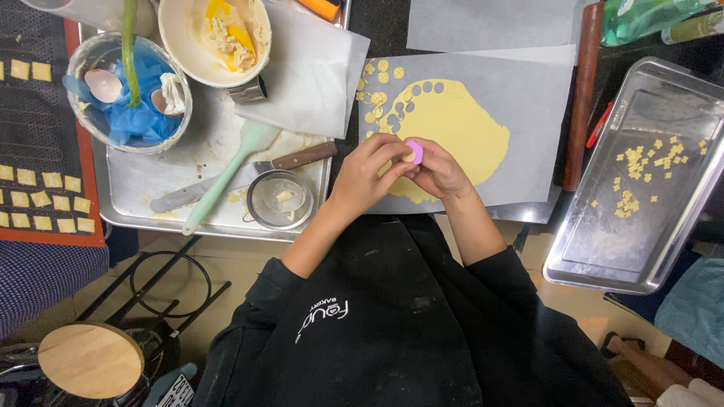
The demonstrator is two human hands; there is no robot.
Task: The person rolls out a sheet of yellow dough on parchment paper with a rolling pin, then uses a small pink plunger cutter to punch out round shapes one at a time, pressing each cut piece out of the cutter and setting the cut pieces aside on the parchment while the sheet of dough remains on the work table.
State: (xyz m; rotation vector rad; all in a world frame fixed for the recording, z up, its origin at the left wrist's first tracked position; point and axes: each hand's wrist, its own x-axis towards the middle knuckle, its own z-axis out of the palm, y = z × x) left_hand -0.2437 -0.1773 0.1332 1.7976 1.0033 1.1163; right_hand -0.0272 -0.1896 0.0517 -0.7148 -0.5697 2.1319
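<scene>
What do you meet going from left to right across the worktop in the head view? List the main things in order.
Mat of yellow dough squares → bowl with eggshells → green spatula → small sieve → pink cutter → rolling pin → metal tray.

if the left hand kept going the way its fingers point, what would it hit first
The left hand points right, at the pink cutter it already pinches with the right hand. Past those lies the dough sheet.

Our left hand (367, 175) and right hand (437, 172) pinching a small pink round cutter (414, 151) over the rolled yellow dough sheet (460, 124) punched with round holes, white parchment paper (520, 90) beneath, metal tray (641, 249) of small dough pieces (641, 169) to our right
</scene>
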